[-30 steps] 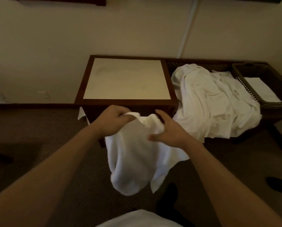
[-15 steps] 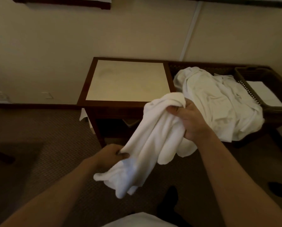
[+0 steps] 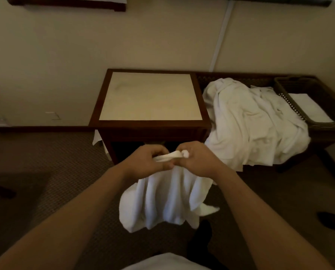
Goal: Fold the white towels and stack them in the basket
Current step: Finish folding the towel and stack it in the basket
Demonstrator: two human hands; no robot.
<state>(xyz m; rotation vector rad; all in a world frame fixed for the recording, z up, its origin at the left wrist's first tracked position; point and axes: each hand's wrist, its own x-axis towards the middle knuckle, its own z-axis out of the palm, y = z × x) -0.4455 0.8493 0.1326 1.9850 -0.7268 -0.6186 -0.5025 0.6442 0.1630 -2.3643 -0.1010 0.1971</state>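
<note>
Above carpet (image 3: 46, 172), towel (image 3: 162, 199) hanging lengthwise from fingers (image 3: 158, 152)

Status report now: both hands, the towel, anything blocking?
Left hand and right hand both grip towel top edge. Towel hangs unfolded. Table top ahead bare, nothing blocking.

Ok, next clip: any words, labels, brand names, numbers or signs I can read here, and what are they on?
None can be read.
Framed piece on the wall, top left: its pale strip carries dark marks, too blurred to read.
White towel held by the left hand and right hand: no visible tag or print.
Towel pile and basket: no lettering visible.
</note>
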